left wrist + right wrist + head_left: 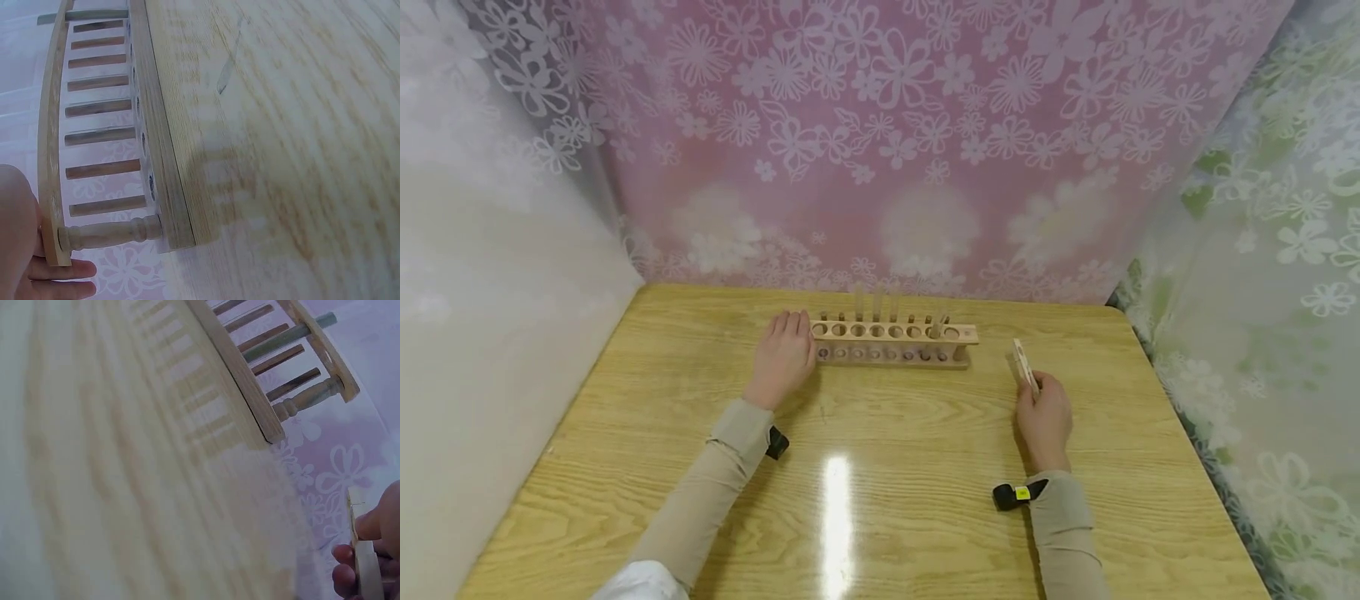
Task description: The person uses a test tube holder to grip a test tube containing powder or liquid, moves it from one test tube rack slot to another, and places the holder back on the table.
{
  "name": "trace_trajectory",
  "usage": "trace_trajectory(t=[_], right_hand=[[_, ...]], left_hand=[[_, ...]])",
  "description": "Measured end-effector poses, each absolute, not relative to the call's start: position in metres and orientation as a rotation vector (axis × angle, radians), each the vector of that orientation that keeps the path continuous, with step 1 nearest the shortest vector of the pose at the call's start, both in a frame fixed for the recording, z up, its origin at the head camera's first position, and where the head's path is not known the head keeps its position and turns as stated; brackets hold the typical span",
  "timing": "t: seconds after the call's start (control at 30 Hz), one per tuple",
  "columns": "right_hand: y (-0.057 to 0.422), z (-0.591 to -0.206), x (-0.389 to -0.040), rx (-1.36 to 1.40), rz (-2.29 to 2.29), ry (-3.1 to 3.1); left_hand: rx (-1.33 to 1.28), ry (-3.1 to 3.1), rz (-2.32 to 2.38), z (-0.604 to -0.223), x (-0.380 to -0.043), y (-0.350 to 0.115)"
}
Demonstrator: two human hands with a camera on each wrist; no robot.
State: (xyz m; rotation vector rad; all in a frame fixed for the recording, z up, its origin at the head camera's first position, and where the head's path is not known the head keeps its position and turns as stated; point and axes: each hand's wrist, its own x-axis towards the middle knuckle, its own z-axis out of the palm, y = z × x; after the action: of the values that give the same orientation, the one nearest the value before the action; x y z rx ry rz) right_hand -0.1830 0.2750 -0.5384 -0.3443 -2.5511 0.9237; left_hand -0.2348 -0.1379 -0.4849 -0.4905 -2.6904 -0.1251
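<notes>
A wooden test tube rack (895, 332) stands near the table's back edge, with a row of holes in its top board and pegs along its back. One clear test tube (278, 342) sits upright in a hole near the rack's right end. My left hand (784, 354) grips the left end of the top board, thumb on one side and fingers (62, 289) showing past the other. To the right of the rack, my right hand (1047, 417) holds a wooden test tube clamp (1022, 364) between thumb and fingers, its tip pointing away from me.
The wood-grain table (910, 467) has a bright light reflection toward its front. A pink flowered curtain (865, 125) hangs behind the rack, with pale curtains at both sides. Faint see-through upright shapes (877, 302) rise at the rack's back.
</notes>
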Motion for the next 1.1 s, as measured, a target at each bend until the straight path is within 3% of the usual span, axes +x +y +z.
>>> trace_trajectory(t=[0.6, 1.1], right_hand=[[0.263, -0.458, -0.189, 0.002, 0.928, -2.596], [0.25, -0.422, -0.192, 0.103, 0.886, -2.622]], left_hand=[[-0.483, -2.758, -0.156, -0.485, -0.235, -0.136], [-0.489, -2.746, -0.134, -0.485, -0.234, -0.137]])
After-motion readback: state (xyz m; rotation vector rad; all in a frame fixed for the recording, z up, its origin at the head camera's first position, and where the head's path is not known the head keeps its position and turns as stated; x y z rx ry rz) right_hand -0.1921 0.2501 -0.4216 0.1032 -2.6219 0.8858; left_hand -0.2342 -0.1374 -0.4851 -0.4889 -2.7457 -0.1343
